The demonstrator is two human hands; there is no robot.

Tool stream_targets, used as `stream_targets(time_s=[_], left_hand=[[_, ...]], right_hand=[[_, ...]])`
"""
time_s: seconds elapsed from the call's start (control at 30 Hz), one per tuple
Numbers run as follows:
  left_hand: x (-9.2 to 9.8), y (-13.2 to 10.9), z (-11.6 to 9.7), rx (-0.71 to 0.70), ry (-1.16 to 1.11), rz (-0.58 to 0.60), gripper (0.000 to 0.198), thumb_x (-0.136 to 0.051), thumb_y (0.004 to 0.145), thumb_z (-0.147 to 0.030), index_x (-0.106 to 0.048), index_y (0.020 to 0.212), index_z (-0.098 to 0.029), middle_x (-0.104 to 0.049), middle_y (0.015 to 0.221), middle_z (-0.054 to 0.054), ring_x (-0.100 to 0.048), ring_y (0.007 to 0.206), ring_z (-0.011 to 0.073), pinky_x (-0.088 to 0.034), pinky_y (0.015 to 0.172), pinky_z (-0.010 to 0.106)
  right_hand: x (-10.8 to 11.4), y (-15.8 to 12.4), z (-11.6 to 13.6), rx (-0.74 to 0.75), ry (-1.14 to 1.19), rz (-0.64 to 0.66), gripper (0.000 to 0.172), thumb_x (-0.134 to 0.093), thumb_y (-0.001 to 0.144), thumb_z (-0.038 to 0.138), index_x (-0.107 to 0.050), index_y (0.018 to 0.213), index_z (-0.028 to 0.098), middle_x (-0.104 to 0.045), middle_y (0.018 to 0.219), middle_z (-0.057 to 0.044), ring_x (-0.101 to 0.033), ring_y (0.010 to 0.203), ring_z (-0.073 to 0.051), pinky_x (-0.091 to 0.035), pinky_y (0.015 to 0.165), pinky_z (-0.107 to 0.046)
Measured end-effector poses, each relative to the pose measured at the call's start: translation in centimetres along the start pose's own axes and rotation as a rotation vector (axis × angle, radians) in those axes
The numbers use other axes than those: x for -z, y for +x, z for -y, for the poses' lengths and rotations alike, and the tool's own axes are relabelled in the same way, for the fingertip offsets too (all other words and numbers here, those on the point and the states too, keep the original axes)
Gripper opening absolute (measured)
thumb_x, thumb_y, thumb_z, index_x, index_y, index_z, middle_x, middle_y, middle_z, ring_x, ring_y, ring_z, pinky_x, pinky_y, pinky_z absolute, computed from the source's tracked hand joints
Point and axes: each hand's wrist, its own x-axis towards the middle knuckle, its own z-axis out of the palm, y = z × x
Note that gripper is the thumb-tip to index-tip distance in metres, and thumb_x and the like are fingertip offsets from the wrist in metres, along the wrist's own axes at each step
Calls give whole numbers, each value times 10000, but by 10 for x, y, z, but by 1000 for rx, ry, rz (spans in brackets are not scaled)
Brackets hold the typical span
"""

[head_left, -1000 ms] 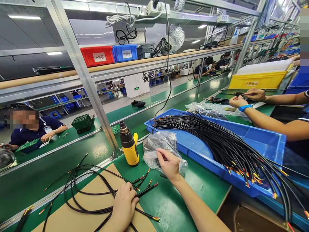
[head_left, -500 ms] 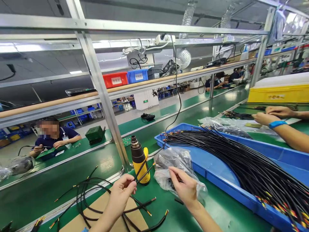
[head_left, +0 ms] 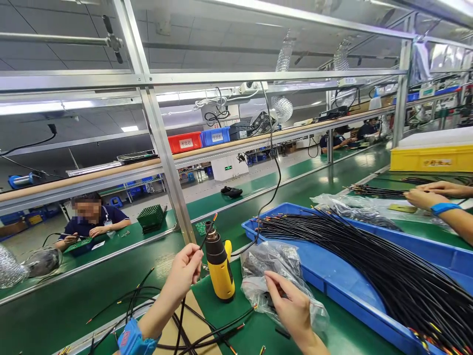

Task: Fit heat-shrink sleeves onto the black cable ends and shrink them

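Note:
My left hand is pinched on a black cable, whose tip with coloured wire ends points up beside the nozzle of a yellow-and-black heat gun. Whether the tip touches the nozzle cannot be told. The heat gun stands upright on the green bench. My right hand is at a clear plastic bag with dark contents, thumb and forefinger close together near its edge. What those fingers hold, if anything, is too small to make out. More black cables lie loose below my left hand.
A long blue tray full of black cables lies to the right. Beyond it, a co-worker's hands are at other cables by a yellow bin. A metal frame post rises behind the heat gun, whose black cord hangs from above.
My left hand has lifted and turned the cable, so its tip moved from in front of the heat gun's body up to its nozzle. My right hand stays by the bag. The view has shifted.

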Motion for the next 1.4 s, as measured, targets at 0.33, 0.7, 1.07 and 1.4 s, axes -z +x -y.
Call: stream_targets(time_s=[0.33, 0.7, 1.07, 1.4], left_hand=[[16, 28, -8, -305, 699, -285, 199, -404, 826, -320, -538, 729, -208, -502, 600, -35, -453, 585, 125, -320, 547, 214], [21, 51, -17, -288, 955, -383, 161, -384, 843, -313, -519, 807, -235, -625, 745, -11, -564, 684, 152, -314, 541, 215], [18, 52, -26, -236, 1130, -405, 180, -370, 851, -316, -526, 820, -231, -638, 711, 0, -589, 653, 167, -284, 507, 214], [41, 71, -15, -293, 981, -298, 331, -330, 844, -423, -553, 678, -243, -610, 584, 6, -563, 566, 189, -350, 495, 245]], right_hand=[[-4, -3, -3, 6, 2, 13, 135, -544, 778, 219, -648, 831, 153, -697, 751, -52, -651, 613, -143, -550, 584, -203], [-5, -3, -1, -6, 39, 25, 147, -527, 783, 222, -651, 841, 166, -700, 756, -56, -655, 619, -155, -551, 557, -214], [-5, -1, 3, -10, 59, 24, 144, -530, 775, 194, -658, 837, 167, -702, 757, -57, -659, 628, -163, -552, 571, -219], [-8, 5, 10, -28, 59, 12, 165, -481, 792, 169, -645, 807, 172, -694, 719, -41, -655, 641, -155, -539, 578, -216]])
